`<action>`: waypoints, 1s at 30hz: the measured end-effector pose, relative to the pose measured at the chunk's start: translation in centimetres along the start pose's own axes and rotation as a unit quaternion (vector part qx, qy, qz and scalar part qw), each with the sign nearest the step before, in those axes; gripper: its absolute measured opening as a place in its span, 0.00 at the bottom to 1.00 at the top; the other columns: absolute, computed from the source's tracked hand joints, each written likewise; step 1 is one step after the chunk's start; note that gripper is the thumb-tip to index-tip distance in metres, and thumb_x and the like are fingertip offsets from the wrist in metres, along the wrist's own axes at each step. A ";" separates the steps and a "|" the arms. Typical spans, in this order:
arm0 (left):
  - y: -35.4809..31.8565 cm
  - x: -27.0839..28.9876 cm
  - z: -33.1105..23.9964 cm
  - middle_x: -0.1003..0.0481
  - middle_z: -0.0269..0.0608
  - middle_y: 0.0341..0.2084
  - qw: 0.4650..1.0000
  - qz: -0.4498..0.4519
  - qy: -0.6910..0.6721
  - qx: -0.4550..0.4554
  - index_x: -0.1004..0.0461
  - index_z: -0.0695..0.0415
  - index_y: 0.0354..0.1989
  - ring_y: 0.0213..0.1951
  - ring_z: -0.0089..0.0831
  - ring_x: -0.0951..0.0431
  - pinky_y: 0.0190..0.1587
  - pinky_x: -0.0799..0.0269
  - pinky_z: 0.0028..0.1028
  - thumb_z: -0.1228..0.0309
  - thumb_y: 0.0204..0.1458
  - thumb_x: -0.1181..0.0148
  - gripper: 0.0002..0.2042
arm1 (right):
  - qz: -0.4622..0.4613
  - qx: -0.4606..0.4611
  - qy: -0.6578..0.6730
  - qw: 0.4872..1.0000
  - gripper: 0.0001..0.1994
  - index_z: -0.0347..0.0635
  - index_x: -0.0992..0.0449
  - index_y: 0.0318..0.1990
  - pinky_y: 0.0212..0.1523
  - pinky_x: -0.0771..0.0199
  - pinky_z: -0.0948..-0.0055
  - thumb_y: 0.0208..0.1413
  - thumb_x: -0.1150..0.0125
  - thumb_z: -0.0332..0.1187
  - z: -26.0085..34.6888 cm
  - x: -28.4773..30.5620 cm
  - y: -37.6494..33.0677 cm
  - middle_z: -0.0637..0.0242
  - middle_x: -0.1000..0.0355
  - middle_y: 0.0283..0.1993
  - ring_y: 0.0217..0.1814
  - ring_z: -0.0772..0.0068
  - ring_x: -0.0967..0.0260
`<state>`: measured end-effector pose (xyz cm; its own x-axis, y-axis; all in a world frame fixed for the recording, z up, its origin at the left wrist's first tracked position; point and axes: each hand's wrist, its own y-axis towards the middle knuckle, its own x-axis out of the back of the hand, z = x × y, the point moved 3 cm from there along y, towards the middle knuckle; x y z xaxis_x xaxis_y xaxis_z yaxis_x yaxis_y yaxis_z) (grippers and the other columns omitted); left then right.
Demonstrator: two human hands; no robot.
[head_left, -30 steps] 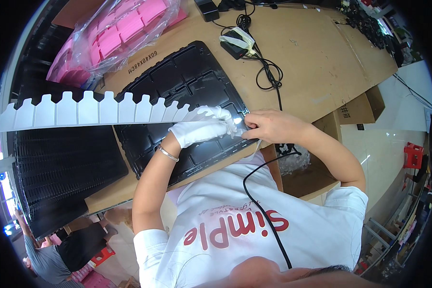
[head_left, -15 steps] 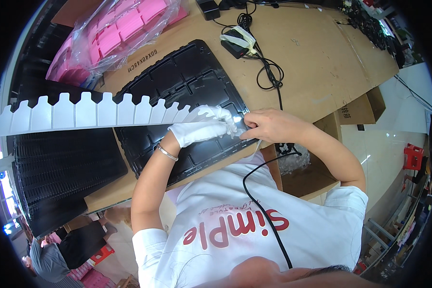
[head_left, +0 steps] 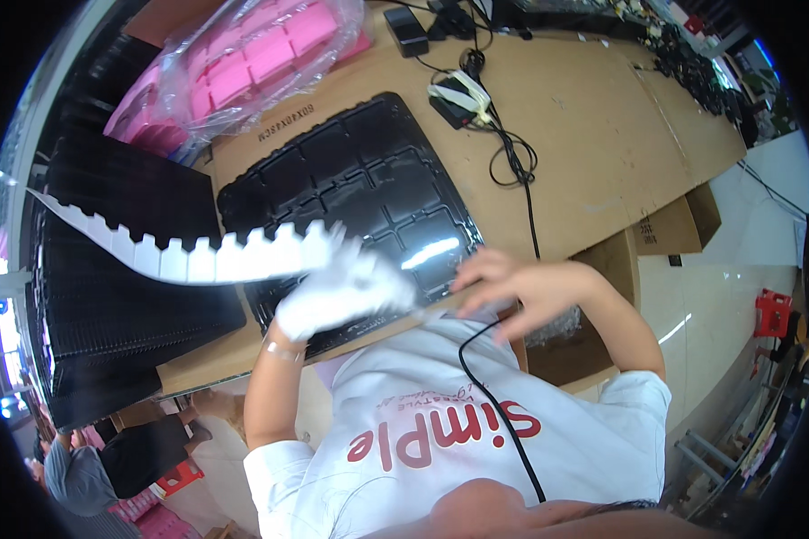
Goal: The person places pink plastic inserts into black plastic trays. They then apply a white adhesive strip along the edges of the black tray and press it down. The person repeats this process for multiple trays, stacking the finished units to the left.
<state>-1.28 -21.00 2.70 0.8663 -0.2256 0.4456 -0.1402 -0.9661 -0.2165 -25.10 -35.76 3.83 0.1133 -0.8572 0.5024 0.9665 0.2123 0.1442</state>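
My left hand [head_left: 346, 292], in a white glove and blurred by motion, grips a long white strip with a row of tabs [head_left: 189, 262] near its right end. The strip sticks out to the left and bends upward toward its far tip. Beneath both lies a black moulded plastic tray [head_left: 368, 171] with raised ribs and a glossy patch of light. Bare and also smeared, my right hand [head_left: 530, 292] is by the tray's near right corner, its fingers spread with nothing seen in them.
A tall stack of black trays [head_left: 135, 296] stands at the left. Behind are pink foam pieces in clear plastic [head_left: 270, 54]. Black cables and an adapter [head_left: 454, 108] lie on the cardboard-covered table [head_left: 593, 135]. An open cardboard box [head_left: 584, 346] sits at the right; another person [head_left: 85, 472] is at lower left.
My left hand has moved left and nearer to me with the strip, which now curves. My right hand has drawn away from the tray's edge, its fingers opening.
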 end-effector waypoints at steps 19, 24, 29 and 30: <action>-17.7 -2.6 -3.3 0.19 0.41 0.37 0.959 -0.183 0.138 0.167 0.19 0.53 0.43 0.39 0.41 0.20 0.44 0.24 0.35 0.54 0.51 0.36 0.18 | -0.284 -0.009 -0.572 0.770 0.07 0.40 0.23 0.35 0.48 0.25 0.61 0.47 0.38 0.27 -14.6 18.0 35.2 0.58 0.27 0.44 0.51 0.56 0.29; -23.5 -0.3 -1.7 0.22 0.47 0.47 0.942 -0.138 0.072 0.297 0.24 0.57 0.54 0.44 0.38 0.21 0.51 0.27 0.33 0.53 0.49 0.35 0.26 | -0.189 -0.151 -0.431 0.869 0.07 0.39 0.24 0.26 0.39 0.25 0.60 0.40 0.31 0.28 -13.9 21.0 37.6 0.57 0.23 0.35 0.39 0.56 0.25; -26.0 1.5 7.5 0.25 0.43 0.29 0.810 -0.456 -0.353 -0.106 0.24 0.63 0.37 0.24 0.22 0.35 0.30 0.36 0.21 0.35 0.49 0.43 0.35 | -0.098 -0.217 -0.182 0.954 0.13 0.43 0.24 0.22 0.30 0.28 0.69 0.36 0.21 0.31 -15.8 25.2 39.0 0.68 0.23 0.24 0.28 0.74 0.27; -24.8 2.0 8.1 0.29 0.40 0.24 0.778 -0.475 -0.397 -0.105 0.27 0.61 0.32 0.22 0.21 0.36 0.28 0.39 0.21 0.29 0.46 0.48 0.37 | -0.086 -0.206 -0.135 0.965 0.12 0.43 0.22 0.24 0.28 0.30 0.73 0.40 0.21 0.33 -15.8 25.4 39.1 0.73 0.25 0.24 0.28 0.80 0.31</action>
<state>7.80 3.51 1.91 0.6370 0.6717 -0.3781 0.7423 -0.6668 0.0660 19.19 -56.65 8.79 -0.0681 -0.6983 0.7125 0.9816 -0.1747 -0.0773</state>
